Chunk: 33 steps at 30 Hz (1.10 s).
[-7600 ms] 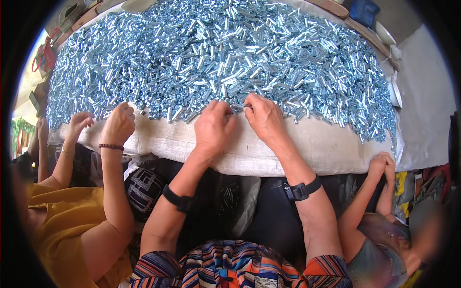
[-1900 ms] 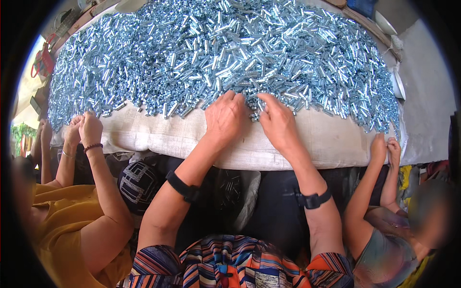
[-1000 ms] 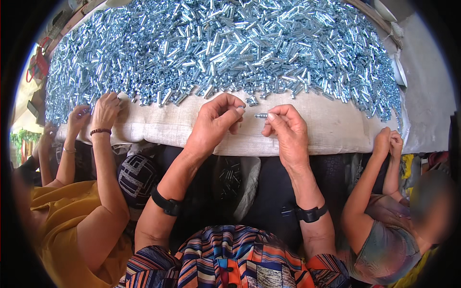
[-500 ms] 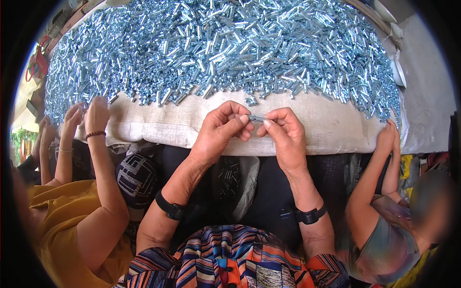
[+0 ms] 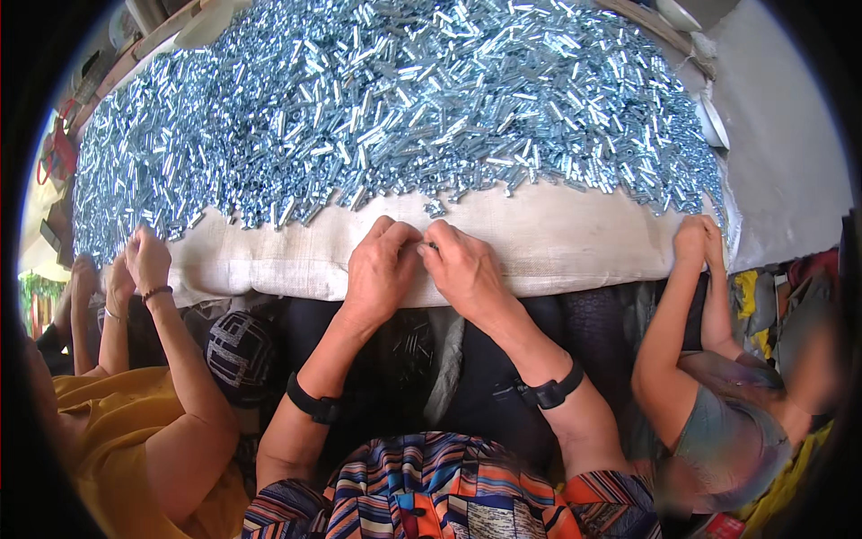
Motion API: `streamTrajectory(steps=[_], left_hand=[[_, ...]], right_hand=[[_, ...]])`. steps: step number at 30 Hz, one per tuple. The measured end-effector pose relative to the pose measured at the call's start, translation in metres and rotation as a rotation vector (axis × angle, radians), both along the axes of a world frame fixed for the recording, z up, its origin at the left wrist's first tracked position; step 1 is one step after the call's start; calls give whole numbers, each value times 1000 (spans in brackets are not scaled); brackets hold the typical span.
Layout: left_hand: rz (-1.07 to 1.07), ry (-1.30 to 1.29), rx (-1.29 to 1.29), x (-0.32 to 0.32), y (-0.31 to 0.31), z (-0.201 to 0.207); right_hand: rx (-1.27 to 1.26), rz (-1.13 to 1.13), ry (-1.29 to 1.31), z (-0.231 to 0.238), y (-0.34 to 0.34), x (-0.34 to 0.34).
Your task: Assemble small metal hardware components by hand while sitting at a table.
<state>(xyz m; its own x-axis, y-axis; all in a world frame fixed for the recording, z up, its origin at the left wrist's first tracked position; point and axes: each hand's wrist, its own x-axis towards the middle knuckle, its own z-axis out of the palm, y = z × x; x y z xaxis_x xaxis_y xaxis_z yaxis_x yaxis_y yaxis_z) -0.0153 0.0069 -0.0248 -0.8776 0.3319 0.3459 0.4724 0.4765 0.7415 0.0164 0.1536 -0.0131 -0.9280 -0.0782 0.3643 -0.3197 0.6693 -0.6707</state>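
My left hand (image 5: 379,271) and my right hand (image 5: 465,272) meet over the near part of a pale cloth (image 5: 575,235). Both are closed, their fingertips pinched together and almost touching. A dark bit of a small metal piece (image 5: 434,245) peeps out at my right thumb and forefinger; my fingers cover the rest. What lies inside the left fingertips is hidden. Just beyond my hands a few loose metal pieces (image 5: 435,208) sit on the cloth. Behind them spreads a wide heap of shiny, bluish-silver metal pieces (image 5: 386,117), many of them narrow and elongated.
At the left, a person in a mustard top (image 5: 126,431) has a hand (image 5: 148,260) at the heap's edge. Another person's hands (image 5: 697,241) are at the cloth's right end. A white bowl (image 5: 714,119) stands by the right edge, near a grey wall (image 5: 781,144).
Both hands have come lower and closer together, the right moving left. The metal piece stretched between my fingertips is now mostly covered. The view has shifted slightly.
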Motion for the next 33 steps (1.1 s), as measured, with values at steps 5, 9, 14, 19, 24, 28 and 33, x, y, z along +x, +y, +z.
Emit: streamTrajectory(steps=[5, 9, 14, 19, 24, 28, 33], left_hand=[[42, 51, -15, -7, -19, 4], [143, -24, -23, -10, -34, 0], [203, 81, -61, -6, -27, -12], [200, 67, -32, -7, -26, -11], [193, 66, -30, -7, -29, -11], [190, 43, -22, -6, -28, -9], [178, 9, -24, -7, -29, -5]], right_hand=[[-112, -2, -246, 16, 15, 9], [-361, 92, -420, 32, 28, 27], [194, -422, -10, 14, 91, -9], [306, -407, 2, -24, 94, -47], [255, -380, 19, -28, 66, -86], [243, -340, -2, -23, 50, -100], [144, -284, 34, -21, 47, -116]])
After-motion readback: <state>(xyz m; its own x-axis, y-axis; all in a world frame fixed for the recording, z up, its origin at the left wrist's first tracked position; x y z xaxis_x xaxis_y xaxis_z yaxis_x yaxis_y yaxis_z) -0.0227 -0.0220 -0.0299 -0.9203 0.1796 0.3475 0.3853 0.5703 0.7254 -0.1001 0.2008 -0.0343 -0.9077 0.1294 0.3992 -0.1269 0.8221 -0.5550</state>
